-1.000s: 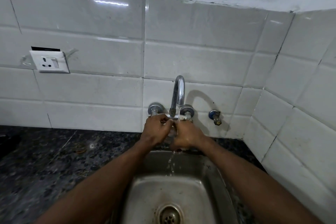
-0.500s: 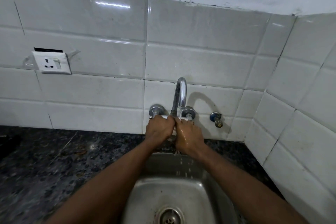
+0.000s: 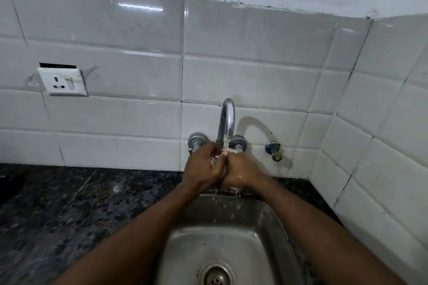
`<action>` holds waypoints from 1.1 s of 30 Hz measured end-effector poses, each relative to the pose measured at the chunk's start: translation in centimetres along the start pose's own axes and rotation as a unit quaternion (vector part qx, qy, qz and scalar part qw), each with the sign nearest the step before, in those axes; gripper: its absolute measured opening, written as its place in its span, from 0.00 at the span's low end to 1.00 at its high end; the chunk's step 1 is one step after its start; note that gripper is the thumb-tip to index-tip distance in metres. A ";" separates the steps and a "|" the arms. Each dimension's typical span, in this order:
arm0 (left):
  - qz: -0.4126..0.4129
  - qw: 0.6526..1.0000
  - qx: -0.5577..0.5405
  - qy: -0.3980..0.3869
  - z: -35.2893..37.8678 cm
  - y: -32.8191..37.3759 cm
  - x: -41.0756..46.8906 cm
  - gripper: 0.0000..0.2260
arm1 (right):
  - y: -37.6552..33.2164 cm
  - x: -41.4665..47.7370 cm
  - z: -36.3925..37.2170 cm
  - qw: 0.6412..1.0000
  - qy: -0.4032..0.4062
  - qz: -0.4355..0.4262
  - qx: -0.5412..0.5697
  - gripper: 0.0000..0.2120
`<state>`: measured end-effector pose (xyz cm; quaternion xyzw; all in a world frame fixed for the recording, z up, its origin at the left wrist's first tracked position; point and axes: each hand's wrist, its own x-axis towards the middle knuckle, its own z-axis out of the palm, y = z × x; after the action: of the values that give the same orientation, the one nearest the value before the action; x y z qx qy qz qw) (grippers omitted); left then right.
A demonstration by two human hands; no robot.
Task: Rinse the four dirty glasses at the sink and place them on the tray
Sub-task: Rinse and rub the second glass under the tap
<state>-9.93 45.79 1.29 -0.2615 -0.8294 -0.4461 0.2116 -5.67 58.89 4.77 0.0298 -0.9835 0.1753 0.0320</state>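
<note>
you're in the rinsing step. both hands are up under the tap (image 3: 227,120), where a thin stream of water (image 3: 226,144) falls onto them above the back of the sink (image 3: 266,238). your left hand (image 3: 203,166) has its fingers curled round from the left. your right hand (image 3: 243,171) curls in from the right, and the two are pressed close together. between them only a sliver of something clear shows, which i take to be the glass (image 3: 217,161). your fingers hide most of it, so i can't tell how it is tilted or whether the water gets inside. drops fall from under your hands into the basin.

the tray and the other glasses are out of view, so you can't judge from here how many are done. the dark stone table (image 3: 69,215) runs off to the left of the sink.

the next move, i'd say, is to turn the glass so the stream reaches the inside, tip it out over the basin, then carry it to the tray. wet glass is likely slippery, so grip it firmly with one hand before the other lets go, and mind the spout close above.
</note>
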 end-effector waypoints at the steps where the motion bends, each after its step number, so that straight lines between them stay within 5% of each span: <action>1: 0.027 1.000 -0.001 -0.008 -0.2 -0.2 0.0 0.17 | 0.0 0.0 -0.1 0.999 -0.029 0.008 0.038 0.26; 3: -0.037 0.998 0.037 -0.026 0.2 0.2 0.5 0.17 | -0.4 -0.4 0.5 1.000 0.008 0.022 -0.001 0.29; 6: -0.233 0.969 0.054 -0.057 0.9 1.3 1.6 0.19 | -0.7 -0.9 1.9 0.954 0.181 -0.040 -0.236 0.34; 8: -0.167 0.986 -0.002 -0.021 0.9 1.0 1.0 0.20 | -0.6 -0.8 1.4 0.971 0.152 -0.034 -0.183 0.35; 10: -0.045 0.998 -0.050 0.015 0.3 0.9 -0.3 0.18 | 0.0 -0.1 0.0 0.999 0.033 0.022 -0.009 0.29; 12: -0.020 1.000 -0.021 0.005 0.2 0.5 0.0 0.20 | 0.3 0.3 -0.6 0.994 -0.049 0.048 0.090 0.26; 15: -0.106 0.982 0.139 -0.075 1.1 0.8 1.0 0.23 | -0.4 -0.4 0.8 0.997 0.054 0.038 -0.036 0.29; 17: -0.131 0.983 0.116 -0.056 1.0 1.0 1.3 0.21 | -0.3 -0.6 1.5 0.984 0.136 0.013 -0.110 0.32; 19: -0.074 0.997 0.011 -0.012 0.5 1.0 0.7 0.19 | 0.3 -0.5 0.7 0.998 0.067 0.011 -0.001 0.29; 22: 0.050 0.998 -0.002 -0.039 -0.3 1.5 0.1 0.16 | 0.9 -0.3 -0.3 0.989 -0.066 0.018 0.131 0.27; 24: -0.021 0.996 0.046 -0.068 0.1 2.1 0.6 0.15 | 0.1 -0.8 0.2 0.999 -0.004 0.038 0.014 0.27; 27: -0.175 0.982 0.026 -0.068 0.4 2.5 1.0 0.16 | 0.0 -1.4 1.8 0.968 0.128 -0.009 -0.214 0.34; 31: -0.046 0.999 0.010 -0.024 0.5 2.3 -0.4 0.15 | 0.9 -0.6 0.6 0.998 0.047 0.032 0.005 0.31; 33: -0.057 0.997 0.047 -0.034 0.8 2.6 0.0 0.18 | 0.7 -0.5 0.6 0.998 0.028 0.052 0.025 0.31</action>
<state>-8.42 47.65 2.55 -0.2184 -0.8700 -0.4084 0.1693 -5.29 59.39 3.90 -0.0252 -0.9778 0.2019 0.0497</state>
